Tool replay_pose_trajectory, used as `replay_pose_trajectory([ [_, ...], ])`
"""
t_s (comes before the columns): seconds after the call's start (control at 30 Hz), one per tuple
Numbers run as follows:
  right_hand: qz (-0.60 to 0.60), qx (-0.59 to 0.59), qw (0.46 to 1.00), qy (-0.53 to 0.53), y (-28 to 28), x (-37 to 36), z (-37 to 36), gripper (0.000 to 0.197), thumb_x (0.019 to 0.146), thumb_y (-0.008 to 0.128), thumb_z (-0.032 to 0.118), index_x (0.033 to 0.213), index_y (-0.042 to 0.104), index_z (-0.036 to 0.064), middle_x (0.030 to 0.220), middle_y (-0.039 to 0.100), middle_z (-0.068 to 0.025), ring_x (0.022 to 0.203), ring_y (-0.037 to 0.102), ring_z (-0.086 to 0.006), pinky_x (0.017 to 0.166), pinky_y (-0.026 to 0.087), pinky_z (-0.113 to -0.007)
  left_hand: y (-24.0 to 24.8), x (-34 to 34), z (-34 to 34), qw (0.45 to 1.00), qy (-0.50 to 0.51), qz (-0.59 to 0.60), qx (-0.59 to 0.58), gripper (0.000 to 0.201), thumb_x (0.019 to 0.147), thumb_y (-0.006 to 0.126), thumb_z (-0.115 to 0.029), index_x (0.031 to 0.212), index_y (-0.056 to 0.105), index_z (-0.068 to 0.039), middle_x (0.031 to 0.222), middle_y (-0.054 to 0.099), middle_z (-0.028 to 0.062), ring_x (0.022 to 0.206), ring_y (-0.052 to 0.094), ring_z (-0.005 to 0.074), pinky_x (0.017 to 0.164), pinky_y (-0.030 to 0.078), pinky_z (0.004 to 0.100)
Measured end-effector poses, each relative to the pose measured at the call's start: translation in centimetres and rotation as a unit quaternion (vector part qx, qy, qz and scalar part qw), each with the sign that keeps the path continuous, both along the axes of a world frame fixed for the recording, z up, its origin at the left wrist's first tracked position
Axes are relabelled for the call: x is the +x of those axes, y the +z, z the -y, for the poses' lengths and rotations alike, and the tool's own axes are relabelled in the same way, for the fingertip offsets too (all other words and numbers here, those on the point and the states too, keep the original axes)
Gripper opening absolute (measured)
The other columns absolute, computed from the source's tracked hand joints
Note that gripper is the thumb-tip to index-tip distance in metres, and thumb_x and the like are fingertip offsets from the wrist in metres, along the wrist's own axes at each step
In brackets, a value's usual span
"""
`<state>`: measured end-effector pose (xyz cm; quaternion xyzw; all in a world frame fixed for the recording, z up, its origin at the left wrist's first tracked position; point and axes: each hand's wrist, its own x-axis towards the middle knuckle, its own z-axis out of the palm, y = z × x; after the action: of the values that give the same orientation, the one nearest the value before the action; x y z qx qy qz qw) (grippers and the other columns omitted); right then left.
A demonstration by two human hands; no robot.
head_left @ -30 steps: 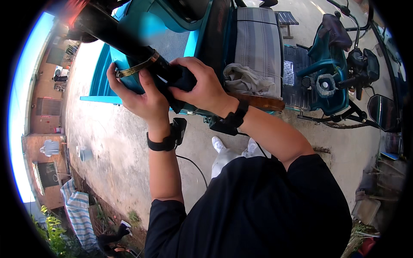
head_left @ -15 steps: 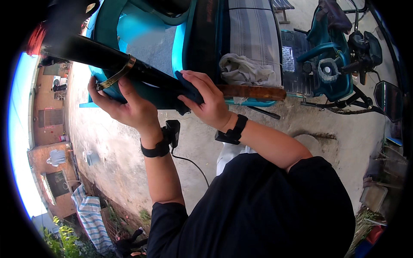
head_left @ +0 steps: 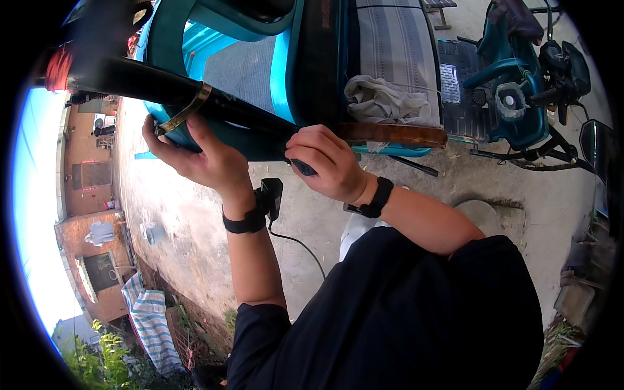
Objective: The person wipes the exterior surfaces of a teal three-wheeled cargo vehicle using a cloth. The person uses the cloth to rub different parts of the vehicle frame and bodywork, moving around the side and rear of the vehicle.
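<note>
A long black tube (head_left: 143, 79) slants across the upper left, with a brass-coloured metal clamp (head_left: 194, 108) round it. My left hand (head_left: 207, 155) grips the tube from below at the clamp, thumb and index finger on either side of the band. To its right, by the tube's lower end, my right hand (head_left: 331, 164) is closed round a dark cloth (head_left: 303, 168), of which only a small bunched part shows under the fingers. Red wrapping (head_left: 60, 69) circles the tube's far left end.
Behind the tube stands a teal three-wheeled vehicle (head_left: 281, 81) with a striped seat cover (head_left: 398, 45). A crumpled pale cloth (head_left: 383, 99) lies on the seat, above a brown wooden bar (head_left: 393, 134). Handlebars and a mirror (head_left: 591, 146) stick out at right. Concrete ground (head_left: 188, 195) lies below.
My right hand has slid down and right off the tube's underside, its fingers now curled over the dark cloth. The left hand keeps its place at the clamp. The whole view has shifted slightly.
</note>
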<state>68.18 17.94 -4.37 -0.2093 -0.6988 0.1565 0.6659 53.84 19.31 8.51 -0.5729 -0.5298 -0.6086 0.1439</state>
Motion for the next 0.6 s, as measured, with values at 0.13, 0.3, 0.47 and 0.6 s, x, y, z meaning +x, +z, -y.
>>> replay_pose_trajectory([
  [0.13,-0.006,0.124,0.990,-0.071,4.9,-1.3,-0.6,0.023,0.078,0.077,0.004,0.101,0.073,0.0038,0.107,0.071,-0.0103,0.098,0.066,-0.0271,0.078,0.060,-0.035,0.1,0.4,0.6,0.999,-0.004,0.033,-0.013,0.059,0.104,0.064,-0.024,0.150,0.036,0.000,0.138,0.050,0.0198,0.123,0.050,0.0282,0.106,0.040,0.0365],
  [0.3,0.048,0.098,0.987,-0.121,3.3,-3.0,-0.6,0.025,0.079,0.075,0.005,0.104,0.076,0.0023,0.104,0.071,-0.0102,0.095,0.066,-0.0268,0.077,0.061,-0.035,0.3,0.2,0.4,1.000,0.012,0.015,-0.011,0.058,0.104,0.063,-0.025,0.150,0.037,-0.001,0.135,0.052,0.0190,0.118,0.053,0.0260,0.099,0.044,0.0340],
  [0.47,0.098,0.014,0.991,-0.085,1.0,-2.5,0.1,0.033,0.079,0.077,0.004,0.111,0.071,0.0007,0.109,0.066,-0.0107,0.104,0.062,-0.0290,0.088,0.058,-0.036,0.2,0.5,0.4,1.000,0.012,0.012,-0.019,0.061,0.103,0.065,-0.026,0.150,0.036,0.000,0.140,0.049,0.0209,0.125,0.049,0.0291,0.107,0.040,0.0364],
  [0.6,0.074,-0.122,0.988,-0.058,0.0,-1.5,0.5,0.046,0.075,0.085,0.006,0.116,0.064,0.0026,0.110,0.064,-0.0112,0.105,0.061,-0.0329,0.090,0.057,-0.039,0.1,0.2,0.4,1.000,0.006,-0.001,-0.008,0.061,0.103,0.065,-0.026,0.151,0.036,0.000,0.142,0.048,0.0205,0.128,0.048,0.0302,0.111,0.037,0.0389],
])
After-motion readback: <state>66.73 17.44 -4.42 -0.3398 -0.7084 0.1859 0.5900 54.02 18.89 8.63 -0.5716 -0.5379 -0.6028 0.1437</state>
